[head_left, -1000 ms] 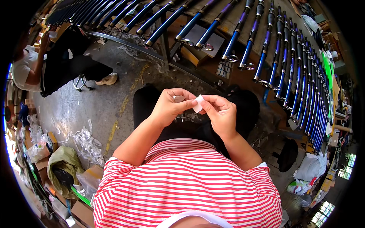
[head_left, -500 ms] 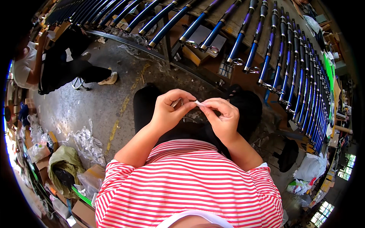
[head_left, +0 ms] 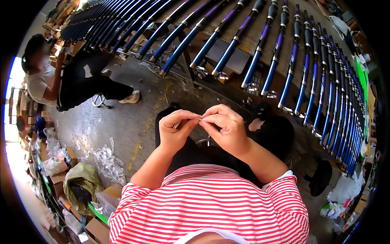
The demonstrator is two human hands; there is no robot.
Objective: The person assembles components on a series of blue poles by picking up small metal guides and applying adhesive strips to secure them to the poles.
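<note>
Over my lap, my left hand (head_left: pixel 174 129) and my right hand (head_left: pixel 228 128) meet fingertip to fingertip, both closed in a pinch. Whatever sits between the tips is almost wholly covered by the fingers. A small pale bit (head_left: pixel 177 124) shows in the curl of my left fingers; its kind is unclear. Beyond my hands, many blue and purple fishing rods (head_left: pixel 226 57) lie side by side, their butt ends toward me and apart from my hands.
The rods rest on a long bench (head_left: pixel 260 40). At the far left sits a person in a white top (head_left: pixel 42 83). Crumpled clear plastic (head_left: pixel 107 162), an olive cloth bundle (head_left: pixel 83 183) and a cardboard box (head_left: pixel 97 230) lie at left. White bags (head_left: pixel 345 189) stand at right.
The fingertips have drawn closer together, and the small white strip seen between them before is now covered. My right hand has turned over it. The whole view has shifted slightly.
</note>
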